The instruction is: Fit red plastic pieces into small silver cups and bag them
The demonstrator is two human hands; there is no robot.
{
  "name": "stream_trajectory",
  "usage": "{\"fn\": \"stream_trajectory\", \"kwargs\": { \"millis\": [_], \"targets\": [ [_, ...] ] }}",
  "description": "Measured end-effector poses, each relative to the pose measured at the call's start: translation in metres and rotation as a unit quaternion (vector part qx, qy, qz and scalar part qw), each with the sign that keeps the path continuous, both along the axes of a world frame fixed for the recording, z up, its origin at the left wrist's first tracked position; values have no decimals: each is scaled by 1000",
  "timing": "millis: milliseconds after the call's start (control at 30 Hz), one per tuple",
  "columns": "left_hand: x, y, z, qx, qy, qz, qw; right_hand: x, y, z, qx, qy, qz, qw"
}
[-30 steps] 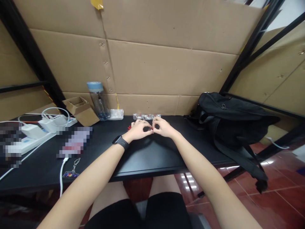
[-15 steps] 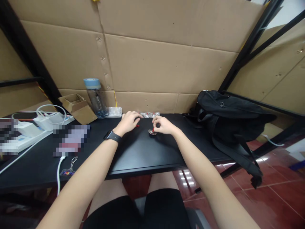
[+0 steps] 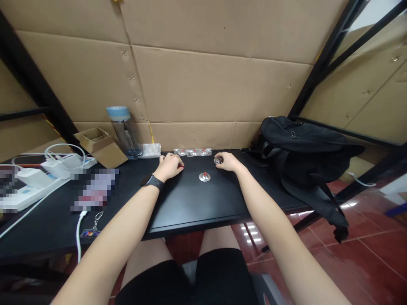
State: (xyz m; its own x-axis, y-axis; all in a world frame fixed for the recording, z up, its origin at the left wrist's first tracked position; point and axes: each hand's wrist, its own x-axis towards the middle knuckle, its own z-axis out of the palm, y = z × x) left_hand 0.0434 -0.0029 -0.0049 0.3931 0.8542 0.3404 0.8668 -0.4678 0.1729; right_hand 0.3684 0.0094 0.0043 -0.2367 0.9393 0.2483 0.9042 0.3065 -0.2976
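Observation:
A metal spinning top (image 3: 204, 177) with a red stem is on the black desk (image 3: 197, 205) between my hands, touched by neither. To its upper right, my right hand (image 3: 229, 162) has its fingers closed on another shiny round top (image 3: 218, 160), which seems to be in clear wrapping. My left hand (image 3: 170, 166), with a dark watch on the wrist, rests on the desk with curled fingers. A small red bit shows at its fingertips; the rest of that thing is hidden under the hand.
Several wrapped tops (image 3: 193, 152) lie along the cardboard wall. On the left are a bottle (image 3: 125, 133), an opened carton (image 3: 106, 148), a white packet (image 3: 150, 150), a phone (image 3: 97, 188), a keychain (image 3: 91, 232) and a power strip (image 3: 38, 182). A black bag (image 3: 305, 156) sits on the right.
My right hand has let go of the spinning top's red stem and moved right to the wrapped top. The first top stays on the desk. My left hand's fingers have curled in more.

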Motion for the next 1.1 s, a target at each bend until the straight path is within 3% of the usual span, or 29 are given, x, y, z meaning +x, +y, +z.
{"fn": "stream_trajectory", "kwargs": {
  "millis": [367, 633, 733, 900, 1100],
  "targets": [
    [12, -6, -3, 25, -12, -6, 1000, 7, 10, -8, -32, 45, -55, 997],
    [20, -9, 3, 42, -109, -15, 993, 13, 12, -9, 6, 111, -42, 993],
    [23, -17, 10, 45, -146, -18, 988, 4, 6, -3, 45, 147, 1, 988],
    [29, -28, 21, 43, -200, -31, 978, -24, -5, 2, 60, 285, 81, 953],
    [31, -30, 24, 42, -253, -43, 966, -56, -23, 7, -38, 447, 186, 874]
  ]
}}
